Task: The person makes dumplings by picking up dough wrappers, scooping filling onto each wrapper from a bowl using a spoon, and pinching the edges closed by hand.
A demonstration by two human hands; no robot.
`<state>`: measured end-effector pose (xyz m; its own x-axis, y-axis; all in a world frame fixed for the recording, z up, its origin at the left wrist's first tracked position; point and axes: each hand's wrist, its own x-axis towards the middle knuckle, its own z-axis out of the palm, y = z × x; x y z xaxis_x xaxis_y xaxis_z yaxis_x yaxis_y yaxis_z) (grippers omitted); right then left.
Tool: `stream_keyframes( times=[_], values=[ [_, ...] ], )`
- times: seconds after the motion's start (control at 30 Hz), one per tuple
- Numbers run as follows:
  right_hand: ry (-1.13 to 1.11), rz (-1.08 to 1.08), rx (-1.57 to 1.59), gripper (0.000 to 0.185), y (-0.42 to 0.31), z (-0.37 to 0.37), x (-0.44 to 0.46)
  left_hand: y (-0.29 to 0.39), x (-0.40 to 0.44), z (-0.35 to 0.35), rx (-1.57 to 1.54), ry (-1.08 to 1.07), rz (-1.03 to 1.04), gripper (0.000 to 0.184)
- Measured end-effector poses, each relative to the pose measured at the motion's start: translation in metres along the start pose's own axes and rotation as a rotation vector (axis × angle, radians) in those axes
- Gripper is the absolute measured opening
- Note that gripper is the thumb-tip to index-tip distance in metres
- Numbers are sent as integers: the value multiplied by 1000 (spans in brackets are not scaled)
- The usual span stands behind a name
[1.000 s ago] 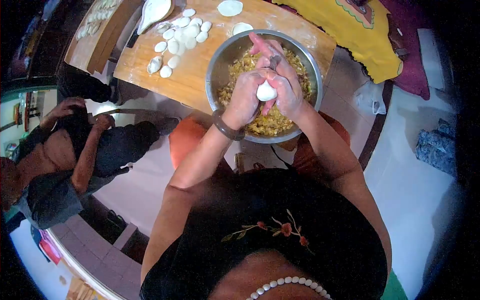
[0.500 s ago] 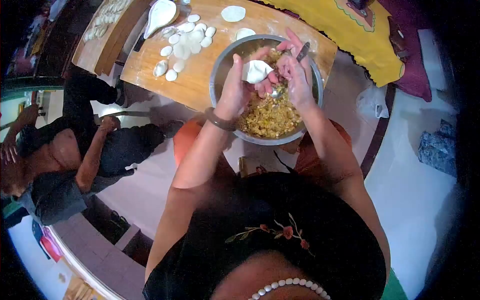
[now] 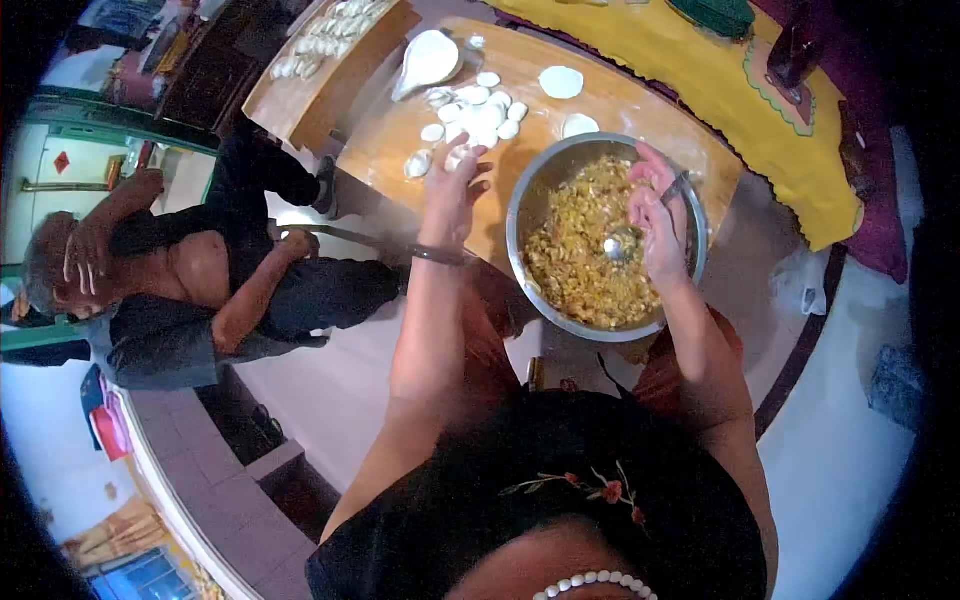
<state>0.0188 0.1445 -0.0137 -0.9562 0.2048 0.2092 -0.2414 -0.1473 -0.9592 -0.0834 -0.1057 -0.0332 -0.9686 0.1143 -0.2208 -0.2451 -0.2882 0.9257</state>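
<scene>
My left hand (image 3: 455,195) is over the wooden board, its fingers curled around a white dumpling (image 3: 458,158), partly hidden by them. Beside it on the board sits another folded dumpling (image 3: 418,163). Several small dough rounds (image 3: 485,117) lie in a floury cluster just beyond my fingers. My right hand (image 3: 660,225) holds a metal spoon (image 3: 619,246) over a steel bowl (image 3: 518,235). Yellowish chopped filling (image 3: 585,270) fills much of that bowl, and the spoon's rounded end is at the filling.
Two larger flat wrappers, one a rolled wrapper (image 3: 561,82), lie on the wooden board (image 3: 380,155). A white scoop of flour (image 3: 430,60) stands at the back. Rows of dumplings (image 3: 330,35) fill a raised board at left. A seated person (image 3: 190,270) is at left; a yellow cloth (image 3: 680,90) hangs at right.
My left hand has moved left from above the bowl to the board with the dumpling. My right hand stays over the bowl with the spoon. The view has shifted, exposing more filling.
</scene>
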Motion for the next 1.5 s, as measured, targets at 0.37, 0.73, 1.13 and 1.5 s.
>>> stream_keyframes(
  times=[0.37,0.73,1.13,1.5],
  values=[
    [-72,54,-23,51,0,-3,0,6,143,-122,485,61,271,34],
    [-80,72,-42,47,7,-1,2,-21,102,-121,958,332,624,24],
    [-61,147,-63,36,4,0,-4,-12,66,-46,1138,-60,728,29],
    [-78,169,-19,30,1,-5,-3,-31,178,-20,1550,-21,352,37]
  ],
)
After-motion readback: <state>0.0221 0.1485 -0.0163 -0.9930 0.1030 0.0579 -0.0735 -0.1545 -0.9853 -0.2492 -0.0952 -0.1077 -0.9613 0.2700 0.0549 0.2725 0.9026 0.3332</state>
